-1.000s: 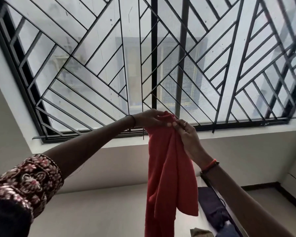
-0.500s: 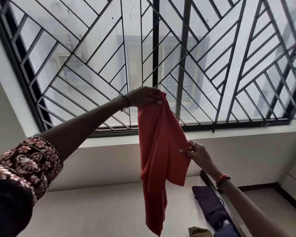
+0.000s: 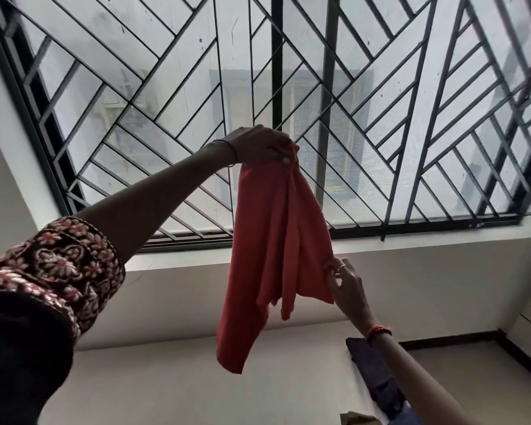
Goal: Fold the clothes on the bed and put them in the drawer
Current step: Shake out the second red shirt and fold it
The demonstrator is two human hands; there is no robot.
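In the head view, a red garment (image 3: 273, 256) is being held up in the air in front of a window (image 3: 288, 87) that is being covered by a black metal grille (image 3: 411, 133) of slanted bars. The garment is being gripped at its bunched top by the left hand (image 3: 261, 145), whose fingers (image 3: 284, 156) are being kept closed tightly around the gathered cloth. From that grip the cloth is hanging down in long folds, its lowest corner dangling well above the pale surface at the bottom of the frame. The right hand (image 3: 344, 282) is being raised lower down, beside the garment's right edge; its fingers (image 3: 330, 266) are being pinched together on that edge, with a ring showing on one of them. A red bracelet (image 3: 379, 329) is being worn on the right wrist, a thin dark band on the left wrist, and a floral patterned sleeve (image 3: 59, 265) on the left upper arm. Below the right forearm, a dark navy piece of clothing (image 3: 371, 372) is lying on the pale surface, and a small olive-coloured piece (image 3: 357, 418) is being cut off by the bottom edge of the frame. Beneath the window, a white sill and wall (image 3: 426, 277) are being shown. No other view is being given.
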